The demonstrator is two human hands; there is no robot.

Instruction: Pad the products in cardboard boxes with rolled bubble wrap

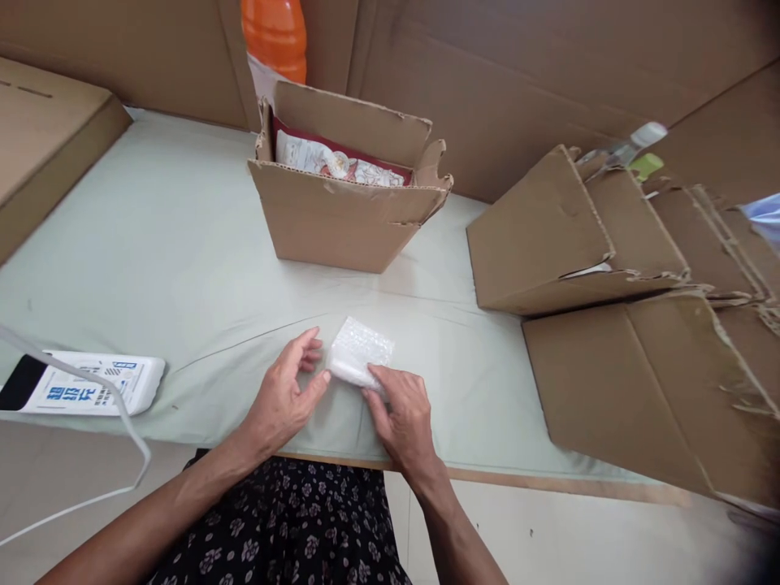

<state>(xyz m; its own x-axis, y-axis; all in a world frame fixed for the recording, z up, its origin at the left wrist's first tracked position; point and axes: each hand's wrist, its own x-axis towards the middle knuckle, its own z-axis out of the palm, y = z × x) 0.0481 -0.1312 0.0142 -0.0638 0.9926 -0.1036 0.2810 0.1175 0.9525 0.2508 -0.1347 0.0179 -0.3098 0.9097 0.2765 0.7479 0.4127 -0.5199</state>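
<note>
1. My right hand (402,410) pinched the bubble-wrapped packet (359,355) at its near right, on the worktop (201,244), nearer than the carton (341,219).
2. My left hand (289,394) was open, just left.
3. Held one-sidedly, it could have swivelled or unwrapped.

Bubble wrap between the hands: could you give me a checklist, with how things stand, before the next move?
1. Right hand on the bubble wrap: ok, at its near right corner.
2. Left hand touching it: cannot tell; the thumb tip is at its left edge.
3. Bubble wrap down on the table: ok.
4. Its contents identifiable: cannot tell.
5. Cable away from it: ok, off to the left.
6. Middle box closed: not ok, its top is open.
</note>
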